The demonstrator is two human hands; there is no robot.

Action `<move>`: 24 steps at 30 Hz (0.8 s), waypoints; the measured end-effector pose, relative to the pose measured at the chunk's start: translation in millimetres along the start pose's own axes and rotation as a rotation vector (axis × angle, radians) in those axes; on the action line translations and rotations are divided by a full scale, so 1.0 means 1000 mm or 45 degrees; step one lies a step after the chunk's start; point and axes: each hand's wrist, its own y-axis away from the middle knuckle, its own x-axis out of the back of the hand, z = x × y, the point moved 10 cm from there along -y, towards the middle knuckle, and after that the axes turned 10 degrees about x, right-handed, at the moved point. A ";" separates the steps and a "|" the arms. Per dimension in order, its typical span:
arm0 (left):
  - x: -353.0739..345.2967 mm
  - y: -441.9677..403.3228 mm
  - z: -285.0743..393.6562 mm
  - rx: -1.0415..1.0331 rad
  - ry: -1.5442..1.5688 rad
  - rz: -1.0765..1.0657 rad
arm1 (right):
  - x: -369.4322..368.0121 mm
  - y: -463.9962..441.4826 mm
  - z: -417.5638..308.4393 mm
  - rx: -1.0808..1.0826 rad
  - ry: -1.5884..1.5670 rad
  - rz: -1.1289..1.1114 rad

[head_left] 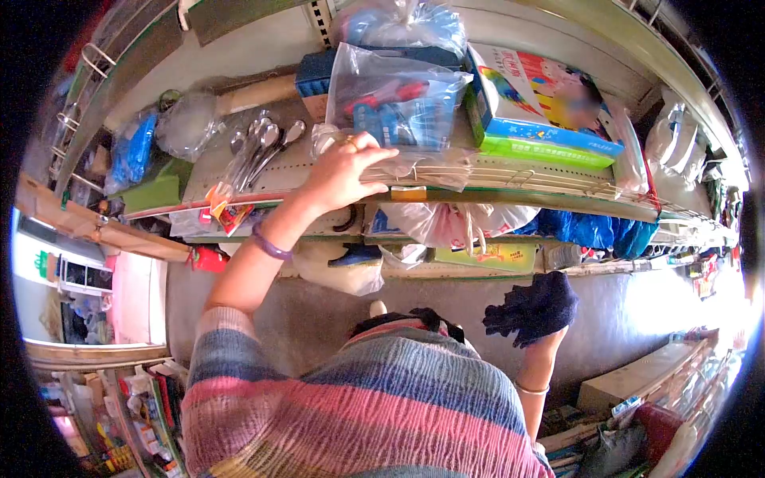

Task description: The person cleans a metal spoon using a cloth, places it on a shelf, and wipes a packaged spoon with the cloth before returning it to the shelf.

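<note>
My left hand reaches over the front of the shelf, thumb and index finger apart. Just beyond its fingers stands a clear plastic bag with blue and red packs inside; whether the fingertips touch it I cannot tell. A small clear, roundish item sits by the knuckles. Several metal spoons lie to the left of that hand. Down at my right side, my right hand is wrapped in or gripping a bunched dark navy cloth, which hides most of its fingers.
A colourful flat box lies on a green one to the right. Farther left are a blue plastic packet and a green piece. Bags and a yellow-green box fill the lower shelf. A long carton stands behind at right.
</note>
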 end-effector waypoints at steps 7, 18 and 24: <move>-0.003 -0.026 -0.037 0.022 0.144 0.210 | 0.017 0.002 -0.012 0.065 0.142 0.074; 0.057 -0.040 -0.099 0.560 1.241 0.417 | 0.031 0.003 0.005 0.060 0.206 0.075; 0.074 -0.017 0.015 -0.005 1.135 0.277 | -0.015 -0.009 -0.011 0.240 0.198 -0.200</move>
